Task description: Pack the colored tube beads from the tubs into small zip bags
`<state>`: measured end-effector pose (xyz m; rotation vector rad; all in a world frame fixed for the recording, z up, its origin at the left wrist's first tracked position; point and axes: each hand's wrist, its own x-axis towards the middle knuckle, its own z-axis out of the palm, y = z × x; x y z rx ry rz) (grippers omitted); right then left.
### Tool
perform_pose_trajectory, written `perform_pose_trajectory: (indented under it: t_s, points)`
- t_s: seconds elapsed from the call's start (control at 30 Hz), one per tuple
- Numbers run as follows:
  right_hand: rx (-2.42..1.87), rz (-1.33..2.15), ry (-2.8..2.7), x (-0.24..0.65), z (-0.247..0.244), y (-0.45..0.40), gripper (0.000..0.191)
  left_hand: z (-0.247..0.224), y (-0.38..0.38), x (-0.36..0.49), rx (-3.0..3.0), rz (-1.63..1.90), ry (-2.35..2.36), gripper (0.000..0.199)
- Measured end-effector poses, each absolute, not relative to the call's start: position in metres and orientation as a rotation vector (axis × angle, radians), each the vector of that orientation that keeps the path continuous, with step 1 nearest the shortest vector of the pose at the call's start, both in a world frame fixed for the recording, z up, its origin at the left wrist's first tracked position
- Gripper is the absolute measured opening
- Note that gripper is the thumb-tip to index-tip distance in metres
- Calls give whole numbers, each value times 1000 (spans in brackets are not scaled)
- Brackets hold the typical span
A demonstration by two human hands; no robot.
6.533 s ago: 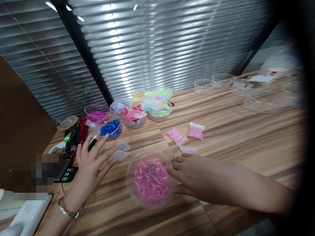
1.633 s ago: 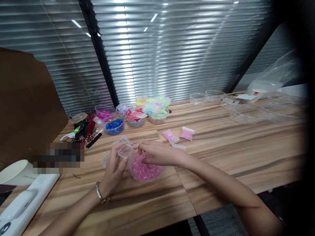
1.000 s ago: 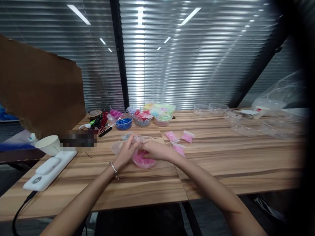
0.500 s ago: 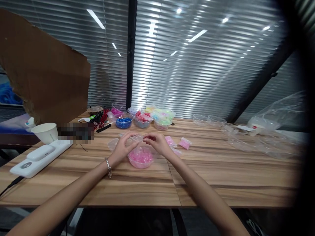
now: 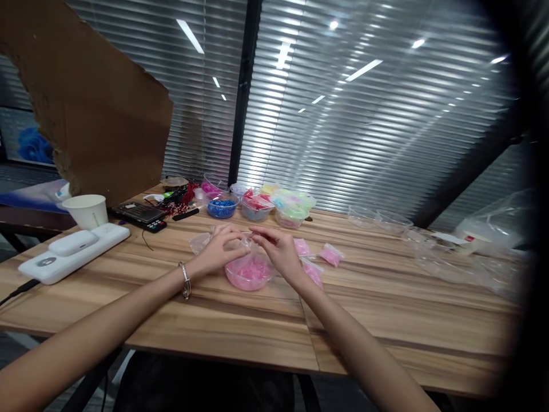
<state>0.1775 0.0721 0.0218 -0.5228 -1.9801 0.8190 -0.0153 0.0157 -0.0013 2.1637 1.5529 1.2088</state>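
Over a clear bowl of pink pieces (image 5: 249, 273), my left hand (image 5: 223, 247) and my right hand (image 5: 274, 246) come close together. Their fingers pinch a small clear plastic bag (image 5: 253, 246) between them, above the bowl's far rim. Another clear bag (image 5: 199, 244) lies flat just left of my left hand. To the right of the bowl lie small bags of pink pieces, one (image 5: 312, 271) beside my right wrist and another (image 5: 331, 254) farther right.
Bowls of blue (image 5: 221, 207), red (image 5: 256, 203) and pastel pieces (image 5: 292, 207) stand at the back. A power strip (image 5: 77, 252), paper cup (image 5: 87, 211), calculator (image 5: 139, 214) and cardboard sheet (image 5: 103, 109) are left. Clear empty containers (image 5: 392, 222) stand at the right.
The view has shifted and tilted a little. My hands remain over the bowl, with the left fingers more closely drawn around the bag. More of the pink bag beside my right wrist shows.
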Motion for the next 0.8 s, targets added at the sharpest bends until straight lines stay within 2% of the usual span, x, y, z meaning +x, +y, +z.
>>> perform_pose_trajectory:
  t_s: [0.47, 0.7, 0.8]
  points:
    - [-383, 622, -2127, 178, 22, 67, 28, -3, 18, -17, 2140, 1209, 1489, 36]
    - [-466, 736, -2059, 177, 20, 66, 31, 1, 17, -16, 2142, 1162, 1482, 36]
    - [-460, 741, -2005, 176, 21, 64, 23, 0, 18, -19, 2155, 1159, 1459, 36]
